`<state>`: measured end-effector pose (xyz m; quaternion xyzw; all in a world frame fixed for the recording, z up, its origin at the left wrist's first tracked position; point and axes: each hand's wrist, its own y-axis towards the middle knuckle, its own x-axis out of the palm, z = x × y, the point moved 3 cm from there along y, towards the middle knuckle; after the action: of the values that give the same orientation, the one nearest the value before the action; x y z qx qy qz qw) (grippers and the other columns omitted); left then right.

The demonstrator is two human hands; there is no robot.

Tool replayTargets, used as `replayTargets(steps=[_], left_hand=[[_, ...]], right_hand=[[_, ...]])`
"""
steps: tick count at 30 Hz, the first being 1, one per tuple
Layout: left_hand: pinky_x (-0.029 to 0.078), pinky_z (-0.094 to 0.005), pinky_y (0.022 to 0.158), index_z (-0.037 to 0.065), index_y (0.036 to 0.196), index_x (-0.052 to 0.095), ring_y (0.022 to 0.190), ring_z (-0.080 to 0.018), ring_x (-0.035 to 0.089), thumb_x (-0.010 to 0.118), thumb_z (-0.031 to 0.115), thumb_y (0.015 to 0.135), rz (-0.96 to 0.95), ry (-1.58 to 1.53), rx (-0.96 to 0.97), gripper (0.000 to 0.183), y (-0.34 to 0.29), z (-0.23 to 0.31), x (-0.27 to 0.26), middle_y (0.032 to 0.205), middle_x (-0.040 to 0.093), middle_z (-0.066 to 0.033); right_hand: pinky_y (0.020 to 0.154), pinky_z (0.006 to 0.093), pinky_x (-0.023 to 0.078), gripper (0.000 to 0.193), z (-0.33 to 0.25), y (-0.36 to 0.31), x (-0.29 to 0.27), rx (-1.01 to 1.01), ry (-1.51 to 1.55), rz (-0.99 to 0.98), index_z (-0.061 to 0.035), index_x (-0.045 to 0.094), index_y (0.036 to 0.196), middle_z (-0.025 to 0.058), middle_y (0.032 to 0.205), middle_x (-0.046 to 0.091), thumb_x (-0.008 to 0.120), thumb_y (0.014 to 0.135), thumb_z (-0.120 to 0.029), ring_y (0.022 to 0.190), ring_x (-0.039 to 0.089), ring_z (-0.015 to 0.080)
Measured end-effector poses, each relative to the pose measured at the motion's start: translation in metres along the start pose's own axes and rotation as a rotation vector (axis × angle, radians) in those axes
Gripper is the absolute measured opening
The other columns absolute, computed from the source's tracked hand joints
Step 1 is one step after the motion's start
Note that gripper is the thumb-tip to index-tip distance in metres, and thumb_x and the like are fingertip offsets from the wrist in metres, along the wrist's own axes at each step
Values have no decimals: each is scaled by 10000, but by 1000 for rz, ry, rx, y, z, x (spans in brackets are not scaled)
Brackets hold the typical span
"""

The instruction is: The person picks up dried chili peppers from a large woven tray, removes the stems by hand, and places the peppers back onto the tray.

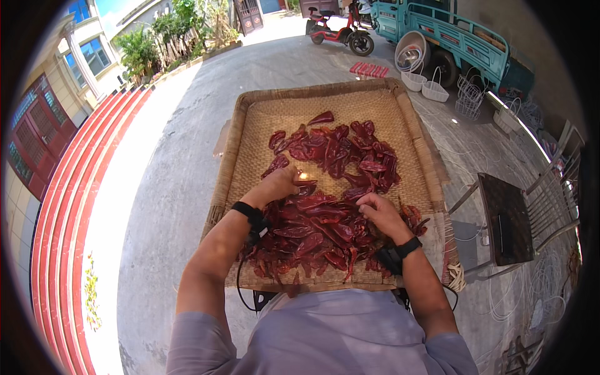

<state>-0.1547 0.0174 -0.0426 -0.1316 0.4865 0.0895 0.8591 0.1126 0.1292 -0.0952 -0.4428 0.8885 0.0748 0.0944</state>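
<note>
A large woven bamboo tray [262, 119] lies in front of me with a heap of dried red chili peppers [331, 156] spread over its middle and near part. My left hand [278, 185] rests on the peppers at the left of the heap, fingers curled over one pepper. My right hand [381, 212] lies on the peppers at the right, fingers bent down into the pile. Both wrists wear black bands with a cable. Whether the right hand grips a pepper is hidden by its fingers.
A dark stool or small table [507, 219] stands right of the tray. White wire baskets [434, 90] and a metal bowl [409, 53] lie beyond it, near a teal truck [462, 37] and a red scooter [340, 31]. Red steps [69, 206] run along the left.
</note>
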Motion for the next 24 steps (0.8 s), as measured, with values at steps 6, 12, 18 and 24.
replayTargets(steps=[6, 12, 18, 24], left_hand=[[480, -309, 525, 42, 1014, 513, 691, -186, 588, 672, 104, 776, 20, -343, -6, 293, -3, -11, -19, 847, 572, -93], [509, -264, 546, 31, 1267, 398, 665, -153, 583, 623, 110, 840, 414, -1110, -113, 489, 0, 10, -51, 903, 553, -91], [518, -274, 722, 45, 1265, 419, 917, -171, 594, 623, 176, 861, 241, -1052, -152, 471, 4, -24, -29, 1054, 571, -125], [435, -341, 891, 20, 1224, 484, 1039, -237, 545, 633, 255, 851, -180, -395, 76, 465, -9, 7, 15, 1112, 559, -123]], right_hand=[[663, 261, 462, 170, -5, 0, 2, 32, -46, -58, -21, 561, 1020, 37, 875, 575, 540, 887, -125, 731, 542, 99], [664, 250, 458, 160, -3, -1, -1, 57, -7, -45, -21, 564, 1014, 32, 868, 578, 538, 887, -114, 725, 540, 91], [670, 240, 457, 154, -4, 0, 5, 33, -5, -63, -21, 566, 1009, 21, 867, 581, 531, 887, -108, 740, 538, 83], [624, 254, 448, 142, -1, 0, 1, -6, 1, -8, -22, 587, 983, 11, 800, 571, 554, 867, -96, 692, 526, 88]])
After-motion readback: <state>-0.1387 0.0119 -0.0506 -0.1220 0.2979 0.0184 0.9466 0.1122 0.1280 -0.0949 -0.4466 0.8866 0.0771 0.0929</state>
